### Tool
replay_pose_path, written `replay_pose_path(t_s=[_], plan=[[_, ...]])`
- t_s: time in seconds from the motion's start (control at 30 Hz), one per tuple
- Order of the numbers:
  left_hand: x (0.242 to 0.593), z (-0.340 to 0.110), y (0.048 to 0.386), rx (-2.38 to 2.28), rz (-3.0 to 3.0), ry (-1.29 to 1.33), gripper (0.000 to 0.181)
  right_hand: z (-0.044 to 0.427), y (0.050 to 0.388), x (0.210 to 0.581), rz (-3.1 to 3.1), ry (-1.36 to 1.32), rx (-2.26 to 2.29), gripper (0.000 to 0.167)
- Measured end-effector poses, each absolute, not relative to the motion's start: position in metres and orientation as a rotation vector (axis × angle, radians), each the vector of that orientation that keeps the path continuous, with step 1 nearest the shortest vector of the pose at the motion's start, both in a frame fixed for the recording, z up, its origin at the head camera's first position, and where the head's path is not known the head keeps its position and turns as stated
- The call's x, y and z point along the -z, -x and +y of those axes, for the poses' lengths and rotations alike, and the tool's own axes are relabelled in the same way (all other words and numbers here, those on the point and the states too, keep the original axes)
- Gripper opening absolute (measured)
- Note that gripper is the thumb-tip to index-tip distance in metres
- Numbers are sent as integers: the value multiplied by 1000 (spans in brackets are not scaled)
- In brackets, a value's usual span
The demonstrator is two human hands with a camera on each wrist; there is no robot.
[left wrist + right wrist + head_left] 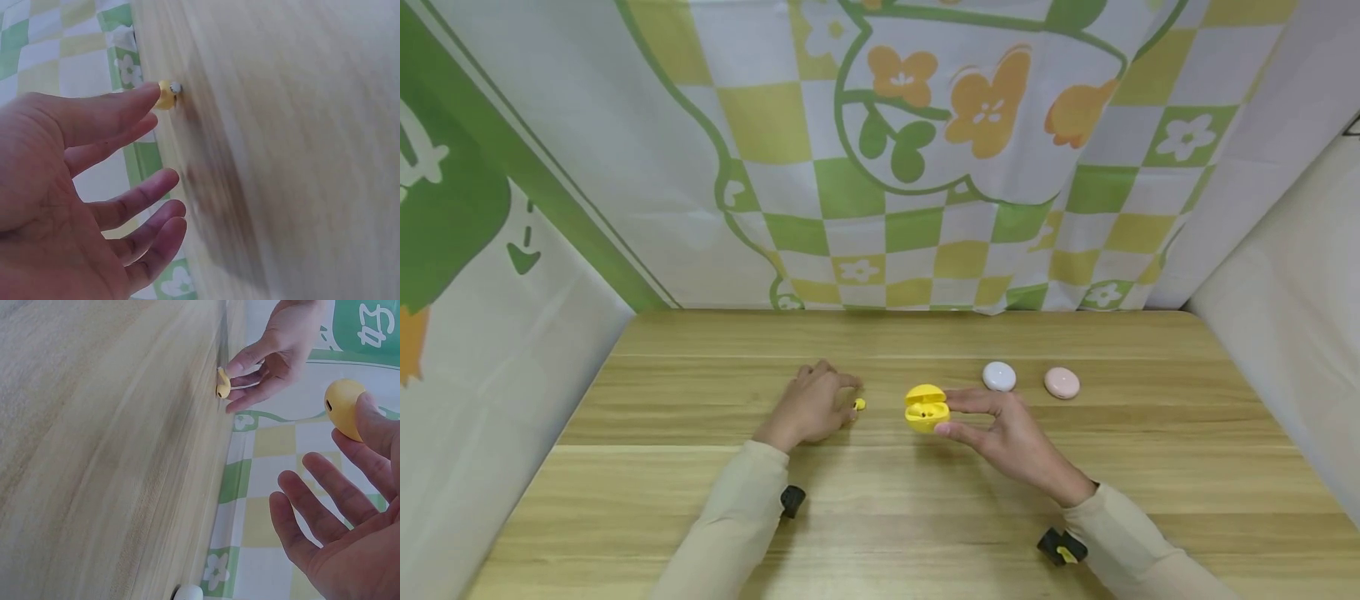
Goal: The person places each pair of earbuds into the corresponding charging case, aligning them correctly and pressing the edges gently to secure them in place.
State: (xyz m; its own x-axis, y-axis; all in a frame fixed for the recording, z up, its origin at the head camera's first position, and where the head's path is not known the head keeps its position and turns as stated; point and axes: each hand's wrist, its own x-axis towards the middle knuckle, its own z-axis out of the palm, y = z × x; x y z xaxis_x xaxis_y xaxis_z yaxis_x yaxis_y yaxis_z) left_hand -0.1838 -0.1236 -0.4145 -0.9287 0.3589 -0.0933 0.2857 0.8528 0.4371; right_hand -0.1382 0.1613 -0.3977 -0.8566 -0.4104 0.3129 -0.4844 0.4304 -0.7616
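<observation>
A yellow earbud (860, 404) is at the fingertips of my left hand (811, 406), low over the table. The left wrist view shows that hand's thumb partly covering the earbud (166, 95), with the other fingers loosely bent and spread. Between thumb and index finger, my right hand (1017, 437) holds a round yellow earbud case (927, 419), raised above the table with its lid up. Small dark spots show inside the case. The right wrist view shows the case's outside (344, 407) and the other right fingers extended.
Behind the right hand, a white round case (999, 376) and a pink round case (1062, 382) lie on the wooden table (880, 533). A patterned cloth (917, 233) hangs along the table's back edge, with pale cloth walls at both sides.
</observation>
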Motion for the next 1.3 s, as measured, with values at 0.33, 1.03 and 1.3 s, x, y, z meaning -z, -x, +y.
replay_pose_path(t_s=[0.33, 1.03, 1.3], plan=[[420, -120, 186, -650, 2873, -496, 26, 161, 139, 399, -2579, -832, -1427, 27], [409, -115, 175, -1096, 2822, -496, 20, 163, 138, 398, -2587, -820, -1431, 27], [394, -112, 167, -1345, 2755, -533, 23, 163, 138, 398, -2585, -798, -1442, 27]])
